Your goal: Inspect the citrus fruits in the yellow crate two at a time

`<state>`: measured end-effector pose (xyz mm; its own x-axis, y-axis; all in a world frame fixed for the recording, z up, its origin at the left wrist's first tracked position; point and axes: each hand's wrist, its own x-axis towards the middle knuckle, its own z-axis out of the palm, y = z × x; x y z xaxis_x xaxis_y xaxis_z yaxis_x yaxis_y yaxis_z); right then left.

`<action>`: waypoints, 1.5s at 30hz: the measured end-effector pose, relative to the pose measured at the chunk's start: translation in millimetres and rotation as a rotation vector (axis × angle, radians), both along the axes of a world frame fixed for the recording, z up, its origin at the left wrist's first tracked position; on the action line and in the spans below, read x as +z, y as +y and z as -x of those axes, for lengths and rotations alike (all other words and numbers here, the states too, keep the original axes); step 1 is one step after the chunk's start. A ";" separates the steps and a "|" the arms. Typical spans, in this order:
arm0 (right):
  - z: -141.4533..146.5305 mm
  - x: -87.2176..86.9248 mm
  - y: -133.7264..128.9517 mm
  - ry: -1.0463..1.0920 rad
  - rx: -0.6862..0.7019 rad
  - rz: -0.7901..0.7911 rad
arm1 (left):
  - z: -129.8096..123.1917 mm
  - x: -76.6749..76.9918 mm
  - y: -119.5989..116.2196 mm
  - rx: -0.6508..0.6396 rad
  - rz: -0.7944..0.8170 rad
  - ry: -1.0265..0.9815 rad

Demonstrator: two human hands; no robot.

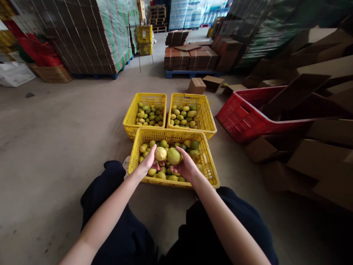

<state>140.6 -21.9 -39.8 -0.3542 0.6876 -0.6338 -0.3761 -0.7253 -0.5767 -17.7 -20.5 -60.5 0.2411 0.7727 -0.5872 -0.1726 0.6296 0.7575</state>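
My left hand (150,160) is closed around a pale yellow lemon (160,154). Beside it, my right hand (186,163) grips a larger, greener lemon (174,156). Both fruits are held up side by side over the near yellow crate (212,173), which contains many yellow and green lemons (161,175). Behind that crate stand two more yellow crates, one at the left (129,119) and one at the right (208,114). Each holds similar fruit, mixed green and yellow.
A red crate (237,121) with cardboard stands to the right, next to piled cardboard boxes (320,154). Farther back are a small carton (196,85), stacked cartons on a blue pallet (190,73) and a wrapped stack (79,36). My knees flank the near crate.
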 end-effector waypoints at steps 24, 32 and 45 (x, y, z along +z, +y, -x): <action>0.8 -23.0 0.7 -0.452 -0.269 -0.490 | -5.5 -2.3 -1.6 0.180 -0.582 0.215; -0.3 -25.6 1.1 -0.723 -0.316 -0.951 | -6.0 3.1 -5.0 0.200 -0.783 0.275; -6.9 -5.5 -2.4 -0.290 -0.286 -0.657 | -0.1 17.7 -1.0 0.275 -0.381 -0.119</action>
<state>147.5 -24.4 -45.2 0.0121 0.9944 -0.1046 -0.2653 -0.0976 -0.9592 -17.5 -21.6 -42.9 0.0458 0.9719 -0.2310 -0.3936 0.2301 0.8900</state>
